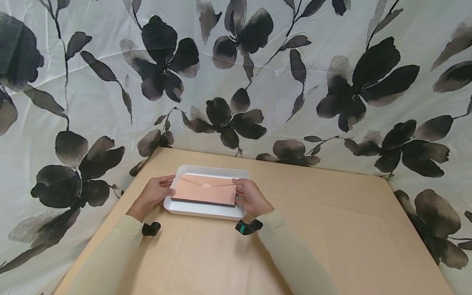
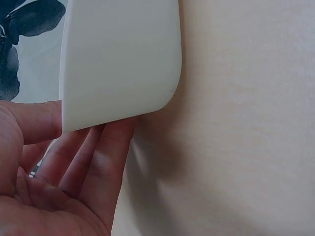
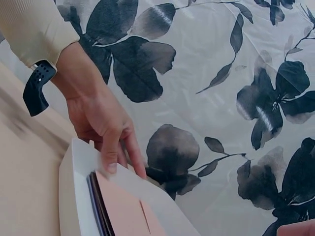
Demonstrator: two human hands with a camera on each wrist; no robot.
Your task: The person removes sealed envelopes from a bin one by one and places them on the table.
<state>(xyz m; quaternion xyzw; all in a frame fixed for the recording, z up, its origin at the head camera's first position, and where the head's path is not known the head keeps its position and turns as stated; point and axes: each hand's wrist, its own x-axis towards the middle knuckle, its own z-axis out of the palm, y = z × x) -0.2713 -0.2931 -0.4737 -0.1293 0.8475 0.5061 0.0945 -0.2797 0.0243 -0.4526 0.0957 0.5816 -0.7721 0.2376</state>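
A white rectangular tray [image 1: 203, 210] carries a stack topped by a pink envelope [image 1: 204, 194], its pointed flap fastened by a pale round seal. Dark and bluish layers [image 3: 101, 204] show under the envelope in the right wrist view. My left hand [image 1: 149, 196] grips the tray's left end, thumb at the rim and fingers beneath, as the left wrist view shows. At the opposite end my right hand [image 1: 255, 197] holds the tray's right side, one fingertip overlapping the envelope's corner in the head view. Only a fingertip [image 3: 298, 229] of that hand appears in the right wrist view.
Under the tray spreads a light wood-coloured table [image 1: 332, 229], with the tray near its back left part. A white cloth [image 1: 287, 94] with dark flowers hangs behind and beside it. Both wrists wear dark bands; the right band [image 1: 248, 226] has a green patch.
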